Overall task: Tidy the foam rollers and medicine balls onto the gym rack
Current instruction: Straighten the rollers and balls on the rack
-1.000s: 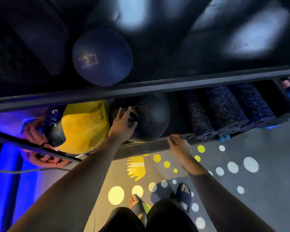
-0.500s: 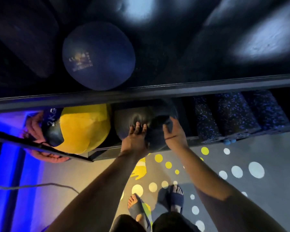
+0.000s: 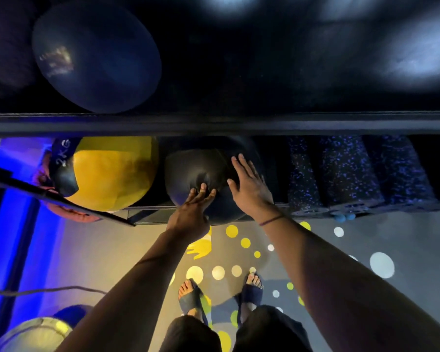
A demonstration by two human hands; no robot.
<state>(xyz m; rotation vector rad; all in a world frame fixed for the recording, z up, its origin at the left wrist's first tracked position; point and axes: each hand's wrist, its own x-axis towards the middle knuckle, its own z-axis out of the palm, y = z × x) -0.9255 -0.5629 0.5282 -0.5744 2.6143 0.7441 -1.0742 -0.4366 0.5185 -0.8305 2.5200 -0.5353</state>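
A black medicine ball sits on the lower shelf of the dark gym rack, between a yellow 2 kg ball and several speckled foam rollers. My left hand presses its fingertips on the ball's front. Flat on the ball's right side rests my right hand, fingers spread. A dark blue ball lies on the shelf above.
A pale ball lies on the floor at bottom left. A thin rope runs across the floor. Orange-red balls sit below the yellow one. Small blue balls hang under the rollers. My feet stand on the dotted floor.
My right hand moved from the shelf's front edge onto the black ball. My left hand slid down to the ball's front. The camera came closer to the rack.
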